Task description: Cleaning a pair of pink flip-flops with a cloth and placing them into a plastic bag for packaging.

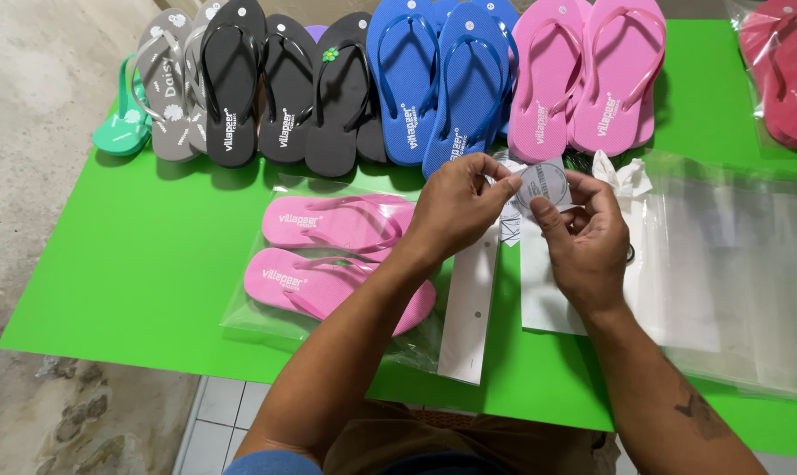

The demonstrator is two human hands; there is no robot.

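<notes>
Hands meet above a green surface point(134, 290), the left hand point(455, 211) and right hand point(587, 242) both pinched on a small round white sticker point(539, 186) held between their fingertips. Directly below them lies a white card strip point(470, 303) with punched holes. Left of the left hand, a pair of pink flip-flops point(332, 255) rests inside a clear plastic bag point(249, 321). Right of the right hand, a stack of empty clear bags point(732, 273) spreads across the surface. Beyond the hands runs a row of flip-flops: green point(121, 127), grey point(165, 84), black point(284, 88), blue point(442, 79) and pink point(587, 75), with a bagged red pair point(785, 70) at far right.
</notes>
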